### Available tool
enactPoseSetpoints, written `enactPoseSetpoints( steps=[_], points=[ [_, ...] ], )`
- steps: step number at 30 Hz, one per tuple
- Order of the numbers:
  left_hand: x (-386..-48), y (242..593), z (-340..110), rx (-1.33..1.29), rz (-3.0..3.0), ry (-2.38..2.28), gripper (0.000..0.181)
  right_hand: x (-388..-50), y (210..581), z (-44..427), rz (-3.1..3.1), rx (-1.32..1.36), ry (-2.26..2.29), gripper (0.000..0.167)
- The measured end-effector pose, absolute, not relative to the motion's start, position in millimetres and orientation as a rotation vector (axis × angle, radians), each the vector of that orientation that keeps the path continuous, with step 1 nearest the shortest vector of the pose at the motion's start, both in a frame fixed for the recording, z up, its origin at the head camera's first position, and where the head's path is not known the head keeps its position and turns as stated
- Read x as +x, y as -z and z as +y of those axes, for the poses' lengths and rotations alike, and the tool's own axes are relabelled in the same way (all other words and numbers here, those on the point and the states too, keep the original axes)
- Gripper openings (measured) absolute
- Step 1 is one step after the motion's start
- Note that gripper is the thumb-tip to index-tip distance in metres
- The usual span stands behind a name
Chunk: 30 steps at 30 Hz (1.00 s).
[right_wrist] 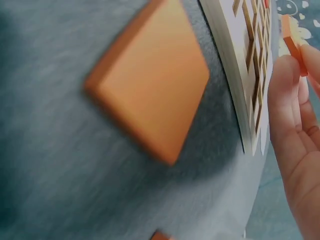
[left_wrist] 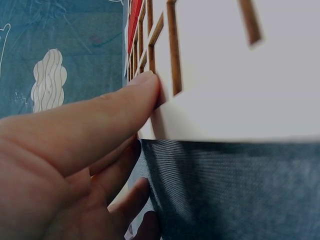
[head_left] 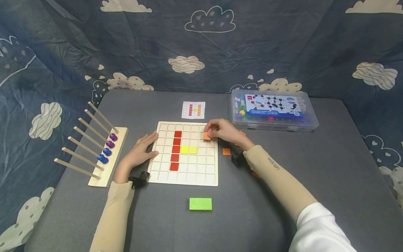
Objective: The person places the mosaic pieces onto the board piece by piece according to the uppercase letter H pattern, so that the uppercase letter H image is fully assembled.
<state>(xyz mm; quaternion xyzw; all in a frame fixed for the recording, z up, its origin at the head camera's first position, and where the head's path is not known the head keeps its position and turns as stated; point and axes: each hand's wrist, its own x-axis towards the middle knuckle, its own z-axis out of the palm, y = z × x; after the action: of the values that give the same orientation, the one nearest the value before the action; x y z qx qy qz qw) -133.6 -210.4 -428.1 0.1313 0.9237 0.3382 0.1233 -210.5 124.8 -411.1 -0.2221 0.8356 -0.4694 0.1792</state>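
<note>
A cream grid board (head_left: pixel 163 177) lies flat on the table. On it a column of several red tiles (head_left: pixel 176 149) stands left of the middle, with two yellow tiles (head_left: pixel 189 150) in a row to its right. My right hand (head_left: pixel 225 131) pinches an orange square tile (right_wrist: pixel 291 42) between thumb and fingers over the board's upper right corner. My left hand (head_left: pixel 138 152) rests at the board's left edge, fingers extended and spread; the thumb (left_wrist: pixel 125 100) touches the rim.
Loose orange tiles (head_left: pixel 226 152) lie right of the board, some partly under my right arm. A printed pattern card (head_left: pixel 185 113) lies behind the board. A plastic molecular model case (head_left: pixel 274 122) stands back right, a pegged rack (head_left: pixel 121 140) with rings at left, a green block (head_left: pixel 200 204) in front.
</note>
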Motion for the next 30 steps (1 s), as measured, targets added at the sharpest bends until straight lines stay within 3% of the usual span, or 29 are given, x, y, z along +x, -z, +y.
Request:
enactPoseSetpoints(
  steps=[21, 30],
  points=[
    [-134, 430, -212, 0.396, 2.688, -0.981, 0.067, -218, 413, 95, 2.637, -0.642, 0.956, 0.01],
    [-135, 430, -212, 0.404, 2.693, -0.978, 0.067, -215, 411, 106, 2.575, -0.624, 1.115, 0.007]
  ],
)
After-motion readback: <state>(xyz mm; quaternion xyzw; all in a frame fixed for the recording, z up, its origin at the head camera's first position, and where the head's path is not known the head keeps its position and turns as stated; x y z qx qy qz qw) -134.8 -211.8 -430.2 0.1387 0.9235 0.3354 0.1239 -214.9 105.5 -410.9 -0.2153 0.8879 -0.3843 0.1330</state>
